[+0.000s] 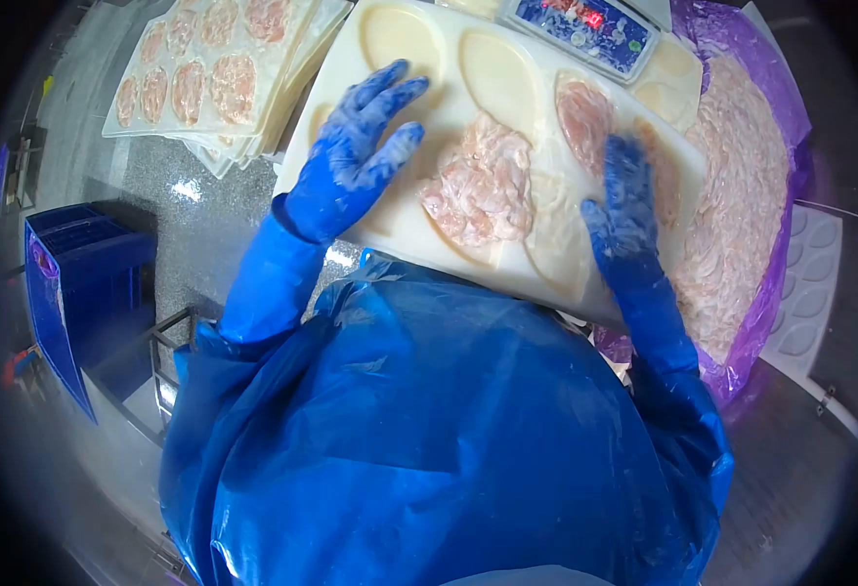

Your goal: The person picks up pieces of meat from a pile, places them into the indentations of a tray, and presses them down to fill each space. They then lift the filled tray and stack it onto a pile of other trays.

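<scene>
"Blue gloves (336,190), both sides. Left hand (356,146) first, quick."

"Over the left part of the mould (546,49). Fingers and thumb spread wide, nothing in that grip. Can't tell if it touches down."

"Why there?"

"Guess: steadying that side, clear of the meat."

"Right hand (626,210)?"

"Palm down over the right-hand hollows (664,171), fingers straight and together, thumb out to the side. Wide grip, no clasp that I can see; underside hidden. Flat hand suggests pressing or smoothing rather than picking up. Slice (582,112) in the hollow just beside its fingertips."

"Main thing, where?"

"Meat clump (483,186): ragged, mid-mould, between the hands, spread past the hollow edges. Probably put there so either hand gets at it."

"Neighbours?"

"Big meat pile (742,195) in a purple liner (791,93), right side, next to the mould. Likely that close for short reaches. Filled sheets (287,73) stacked upper left, apart from the left hand; seems a parking spot out of the way."

"Display box (585,44)?"

"Beyond the mould's far edge, lit red, too smeared to read. In the wearer's sightline, presumably on purpose."

"Apron (449,391)?"

"Near edge of the mould, touching or just short; can't tell. Next."
</scene>
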A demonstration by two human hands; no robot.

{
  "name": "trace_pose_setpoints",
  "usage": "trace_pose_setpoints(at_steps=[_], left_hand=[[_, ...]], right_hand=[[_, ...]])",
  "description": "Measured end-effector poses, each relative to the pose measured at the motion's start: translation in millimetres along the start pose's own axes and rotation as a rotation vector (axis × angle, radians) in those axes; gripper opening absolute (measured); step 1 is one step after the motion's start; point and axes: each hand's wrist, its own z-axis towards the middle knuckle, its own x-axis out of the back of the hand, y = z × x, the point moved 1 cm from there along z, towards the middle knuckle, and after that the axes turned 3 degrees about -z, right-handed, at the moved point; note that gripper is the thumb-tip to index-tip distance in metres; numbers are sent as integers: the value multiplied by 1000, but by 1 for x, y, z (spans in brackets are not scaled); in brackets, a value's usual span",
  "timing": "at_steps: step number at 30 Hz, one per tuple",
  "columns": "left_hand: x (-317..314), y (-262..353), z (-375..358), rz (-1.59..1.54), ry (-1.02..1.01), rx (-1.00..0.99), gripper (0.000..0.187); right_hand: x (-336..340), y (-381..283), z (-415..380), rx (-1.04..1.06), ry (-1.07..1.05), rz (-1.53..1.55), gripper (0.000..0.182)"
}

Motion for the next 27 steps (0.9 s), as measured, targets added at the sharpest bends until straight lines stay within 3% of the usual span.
trace_pose_setpoints(at_steps=[3, 5, 6, 8, 13, 15, 16, 17, 19, 21, 23, 25, 27], left_hand=[[-17, 9, 17, -90, -73, -46, 47], [-35, 27, 31, 169, -152, -25, 38], [-45, 28, 35, 174, -158, -25, 38], [-64, 22, 41, 408, -182, -172, 29], [-51, 2, 46, 318, -241, -242, 25], [-36, 7, 48, 197, -141, -201, 29], [-26, 15, 46, 278, -16, -203, 33], [-20, 24, 41, 279, -20, -203, 33], [-15, 37, 27, 198, -200, -165, 36], [-32, 33, 10, 394, -335, -159, 40], [-33, 27, 9, 378, -377, -169, 36], [-22, 26, 8, 297, -354, -180, 30], [-11, 24, 11, 217, -332, -192, 24]], right_hand=[[1, -5, 24, 31, 5, -64, 72], [11, -26, 46, -2, 217, 145, 66], [10, -41, 55, -6, 219, 149, 66], [0, -68, 67, -57, -251, 130, 55], [-17, -57, 71, -53, -83, 520, 28], [-3, -43, 75, -25, -18, 762, 19], [6, -40, 73, -6, 134, 538, 17], [14, -45, 72, -10, 135, 540, 17], [25, -64, 65, 108, 151, 422, 17], [15, -82, 59, 184, 155, 327, 20], [3, -95, 60, 167, -118, 89, 25], [4, -84, 61, 208, -74, 149, 26], [5, -78, 60, 163, 15, 515, 21]])
